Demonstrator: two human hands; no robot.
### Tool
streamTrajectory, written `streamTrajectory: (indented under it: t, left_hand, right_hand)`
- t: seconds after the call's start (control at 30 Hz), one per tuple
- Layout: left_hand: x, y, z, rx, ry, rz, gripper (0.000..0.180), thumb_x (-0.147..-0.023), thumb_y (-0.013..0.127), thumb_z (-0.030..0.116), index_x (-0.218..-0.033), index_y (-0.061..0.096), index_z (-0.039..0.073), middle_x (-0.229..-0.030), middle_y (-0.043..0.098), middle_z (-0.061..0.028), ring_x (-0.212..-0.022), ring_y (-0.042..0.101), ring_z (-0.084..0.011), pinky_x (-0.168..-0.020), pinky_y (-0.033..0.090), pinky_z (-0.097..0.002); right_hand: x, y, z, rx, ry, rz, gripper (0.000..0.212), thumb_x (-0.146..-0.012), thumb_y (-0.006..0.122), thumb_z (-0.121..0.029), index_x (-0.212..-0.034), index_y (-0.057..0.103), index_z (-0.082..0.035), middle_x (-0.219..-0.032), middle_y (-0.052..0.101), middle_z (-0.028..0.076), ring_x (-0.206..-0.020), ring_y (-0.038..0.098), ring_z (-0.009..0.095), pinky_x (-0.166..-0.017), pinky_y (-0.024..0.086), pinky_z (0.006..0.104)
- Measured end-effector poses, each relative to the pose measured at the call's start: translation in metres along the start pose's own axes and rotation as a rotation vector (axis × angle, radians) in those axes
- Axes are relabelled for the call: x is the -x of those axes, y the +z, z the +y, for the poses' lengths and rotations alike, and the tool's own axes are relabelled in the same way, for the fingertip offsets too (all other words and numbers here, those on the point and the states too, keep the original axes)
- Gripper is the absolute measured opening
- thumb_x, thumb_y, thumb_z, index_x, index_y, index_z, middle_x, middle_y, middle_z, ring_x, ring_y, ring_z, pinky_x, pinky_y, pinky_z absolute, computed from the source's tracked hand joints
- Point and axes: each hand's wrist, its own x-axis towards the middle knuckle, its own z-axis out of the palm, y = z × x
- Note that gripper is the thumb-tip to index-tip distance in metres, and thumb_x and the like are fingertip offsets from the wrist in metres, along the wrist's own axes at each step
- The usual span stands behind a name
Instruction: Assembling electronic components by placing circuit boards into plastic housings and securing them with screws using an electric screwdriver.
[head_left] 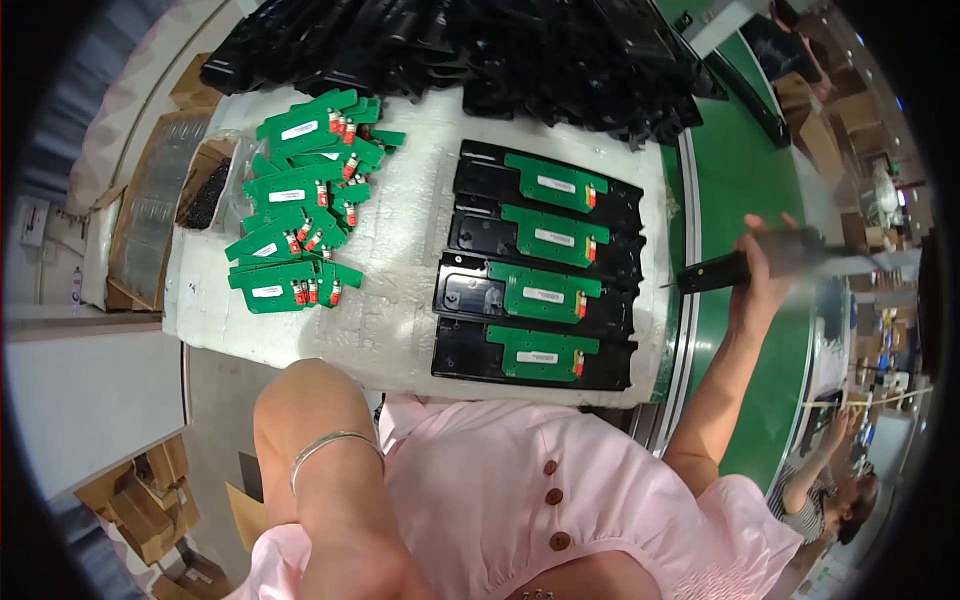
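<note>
My right hand [757, 275] is closed around a black electric screwdriver [712, 272], its thin bit pointing left toward the boards. Part of the tool is blurred. My left arm, with a silver bangle [325, 447], is sharply bent; it runs to the lower edge, and its fingers do not show. On the white foam-topped table [385, 300] lie several long black plastic housings [465, 350] in a column. Each bears a green circuit board [535, 355] with a white label and a red-and-white part at its right end.
At the left lies a pile of loose green boards [290, 195] beside a box of small black screws [207, 195]. Many black housings [450, 50] are heaped along the back. A green conveyor [720, 170] runs on the right, with two other people [785, 50] beyond it.
</note>
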Motion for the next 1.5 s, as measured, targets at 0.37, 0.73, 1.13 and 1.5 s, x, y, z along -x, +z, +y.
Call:
streamTrajectory:
  t: [0.37, 0.73, 1.13, 1.5]
  left_hand:
    - [0.070, -0.146, -0.071, -0.766, -0.634, -1.137, 0.015, -0.072, 0.061, 0.007, -0.086, 0.057, 0.002, -0.082, 0.059, -0.0091, -0.074, 0.058, -0.0251, -0.063, 0.046, -0.0299]
    - [0.117, -0.270, -0.147, -1.160, -1.062, -1.984, 0.024, -0.083, 0.051, 0.022, -0.079, 0.063, 0.002, -0.076, 0.061, -0.0186, -0.072, 0.058, -0.0382, -0.066, 0.047, -0.0437]
    - [0.121, -0.297, -0.161, -0.938, -1.307, -1.657, 0.015, -0.079, 0.053, 0.005, -0.088, 0.059, -0.005, -0.084, 0.059, -0.0244, -0.079, 0.057, -0.0378, -0.067, 0.044, -0.0414]
    - [0.105, -0.264, -0.170, -1.169, -1.421, -1.963, 0.037, -0.083, 0.055, 0.034, -0.096, 0.063, 0.000, -0.089, 0.060, -0.0250, -0.079, 0.058, -0.0384, -0.071, 0.044, -0.0421]
  right_hand:
    - [0.019, -0.008, 0.029, 0.038, -0.046, -0.057, 0.035, -0.075, 0.060, -0.001, -0.108, 0.048, -0.003, -0.094, 0.057, 0.010, -0.081, 0.051, 0.013, -0.075, 0.040, 0.0244]
    - [0.018, -0.015, 0.021, 0.087, -0.108, -0.002, 0.034, -0.075, 0.059, -0.003, -0.108, 0.048, -0.004, -0.092, 0.056, 0.008, -0.077, 0.049, 0.011, -0.071, 0.040, 0.0230]
    - [0.028, 0.007, 0.008, -0.069, -0.021, -0.212, 0.032, -0.074, 0.063, 0.000, -0.103, 0.049, -0.004, -0.091, 0.056, 0.000, -0.072, 0.048, 0.001, -0.058, 0.040, 0.0161]
    - [0.025, 0.008, 0.013, -0.135, -0.005, -0.178, 0.033, -0.073, 0.064, -0.005, -0.102, 0.048, -0.002, -0.086, 0.058, 0.002, -0.081, 0.053, 0.007, -0.074, 0.045, 0.0224]
